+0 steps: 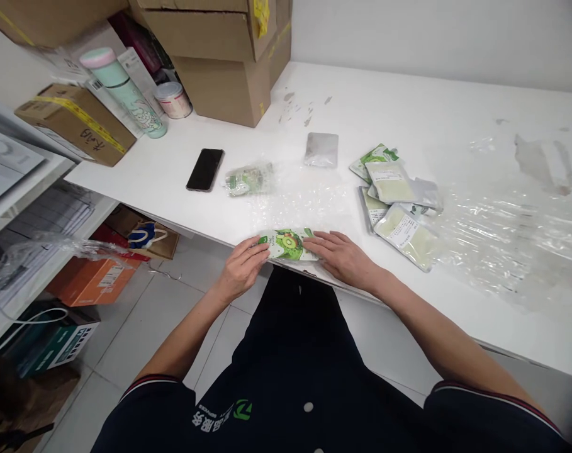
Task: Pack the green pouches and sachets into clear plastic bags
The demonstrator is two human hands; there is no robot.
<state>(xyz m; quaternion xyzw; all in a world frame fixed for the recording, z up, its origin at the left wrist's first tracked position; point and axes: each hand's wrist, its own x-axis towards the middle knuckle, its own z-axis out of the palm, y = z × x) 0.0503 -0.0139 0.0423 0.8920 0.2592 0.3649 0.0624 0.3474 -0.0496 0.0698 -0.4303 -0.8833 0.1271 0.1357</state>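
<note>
A green kiwi-print packet [288, 244] lies at the near edge of the white table [408, 107], on a sheet of clear bubble wrap [309, 201]. My left hand [241, 267] pinches the packet's left end with curled fingers. My right hand [345, 257] lies flat, fingers stretched out, pressing on the packet's right end. A pile of several similar green and pale packets [396, 198] lies just right of my hands.
A black phone [205, 169], a wrapped packet [248, 179] and a grey pouch [321, 150] lie farther back. Cardboard boxes [229, 56], a mint bottle [125, 91] and a small tub [173, 99] stand at the back left. Clear plastic film [512, 239] spreads on the right.
</note>
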